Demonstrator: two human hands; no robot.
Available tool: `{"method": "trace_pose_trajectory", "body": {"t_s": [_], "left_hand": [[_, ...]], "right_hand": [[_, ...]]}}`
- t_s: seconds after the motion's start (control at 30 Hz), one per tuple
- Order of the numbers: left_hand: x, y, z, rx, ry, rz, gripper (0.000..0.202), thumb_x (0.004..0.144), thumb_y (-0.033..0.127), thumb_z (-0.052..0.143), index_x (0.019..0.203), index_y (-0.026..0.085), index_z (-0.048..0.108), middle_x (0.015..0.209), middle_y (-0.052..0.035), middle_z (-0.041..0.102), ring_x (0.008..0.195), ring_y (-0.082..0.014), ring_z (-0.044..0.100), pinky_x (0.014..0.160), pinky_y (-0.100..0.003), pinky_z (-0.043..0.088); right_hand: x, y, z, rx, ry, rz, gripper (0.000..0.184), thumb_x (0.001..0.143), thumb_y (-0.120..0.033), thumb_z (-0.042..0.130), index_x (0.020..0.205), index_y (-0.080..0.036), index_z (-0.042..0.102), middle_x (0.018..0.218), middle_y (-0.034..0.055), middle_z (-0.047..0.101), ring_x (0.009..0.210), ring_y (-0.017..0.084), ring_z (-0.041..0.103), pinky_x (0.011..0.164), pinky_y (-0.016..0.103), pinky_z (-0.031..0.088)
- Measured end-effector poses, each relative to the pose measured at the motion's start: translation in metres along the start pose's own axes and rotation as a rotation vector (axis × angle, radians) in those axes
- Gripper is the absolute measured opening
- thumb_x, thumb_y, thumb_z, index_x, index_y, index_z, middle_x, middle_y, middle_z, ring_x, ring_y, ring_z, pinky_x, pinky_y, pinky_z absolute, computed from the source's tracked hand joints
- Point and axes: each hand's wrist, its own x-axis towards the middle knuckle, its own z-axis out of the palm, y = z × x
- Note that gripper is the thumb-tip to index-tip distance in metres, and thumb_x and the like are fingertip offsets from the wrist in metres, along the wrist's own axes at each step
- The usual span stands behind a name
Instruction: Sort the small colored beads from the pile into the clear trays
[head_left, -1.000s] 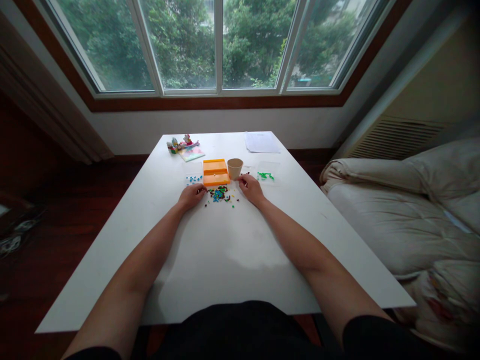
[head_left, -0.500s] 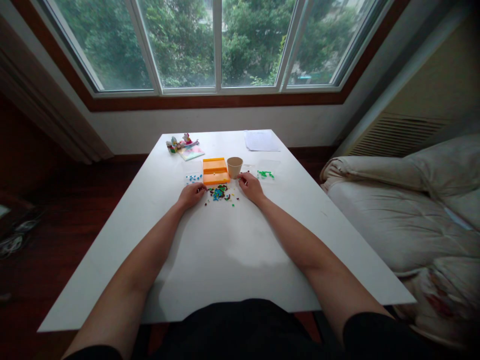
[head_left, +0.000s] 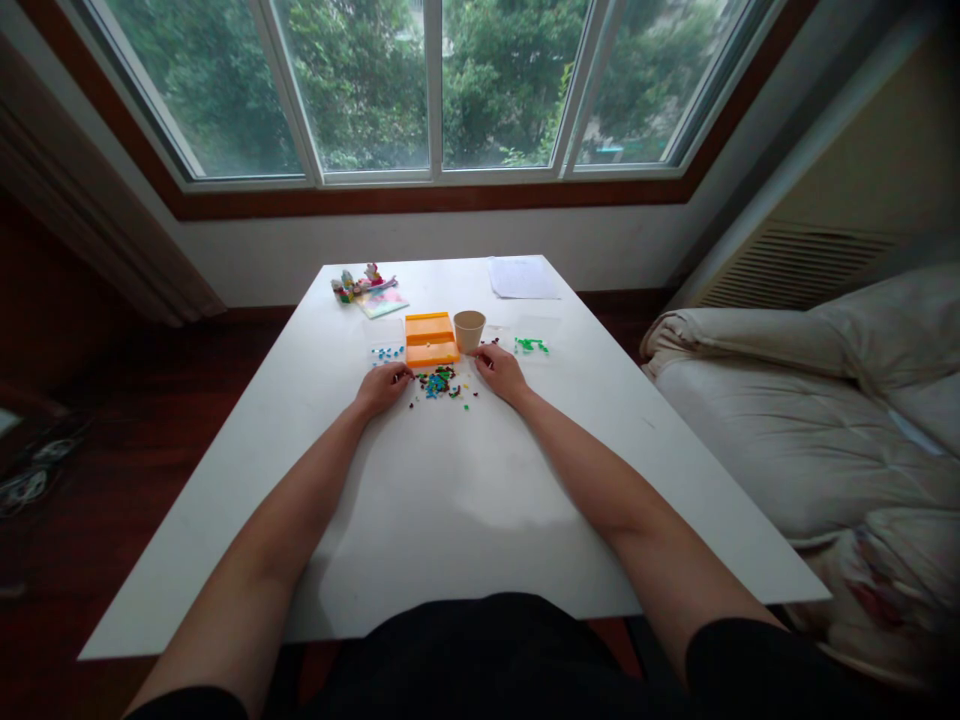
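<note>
A small pile of tiny coloured pieces [head_left: 436, 382], blue, green, brown and yellow, lies on the white table. My left hand [head_left: 385, 388] rests at the pile's left edge, its fingers curled together; whether a piece is in them is too small to see. On the other side, my right hand [head_left: 500, 372] has its fingers drawn together just in front of a tan paper cup [head_left: 469, 331]. What those fingertips hold, if anything, I cannot make out. Behind the pile lies an orange tray [head_left: 429, 327] in two sections, with a small pale piece on it.
Left of the orange tray is a clear box with blue pieces [head_left: 388, 353]. Green pieces [head_left: 531, 345] are in another clear box on the right, and a few dark ones [head_left: 493, 341] lie behind my right hand. Farther back are small figurines [head_left: 364, 284] and paper sheets [head_left: 523, 278].
My right hand has shifted very slightly to the left in front of the cup. My left hand stays at the pile. The whole view has tipped a little.
</note>
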Motion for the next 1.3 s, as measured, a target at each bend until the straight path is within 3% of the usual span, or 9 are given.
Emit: {"method": "trace_pose_trajectory", "body": {"t_s": [1.3], "left_hand": [[-0.0003, -0.0008, 0.0008, -0.004, -0.006, -0.004, 0.026, 0.092, 0.032, 0.055, 0.102, 0.022, 0.077, 0.094, -0.0041, 0.076, 0.078, -0.0184, 0.064, 0.072, -0.029, 0.046]], "right_hand": [[0.0006, -0.0003, -0.0017, -0.027, 0.021, 0.02, 0.023, 0.091, -0.019, 0.056, 0.108, -0.02, 0.072, 0.095, 0.0059, 0.064, 0.079, 0.018, 0.056, 0.078, 0.031, 0.048]]}}
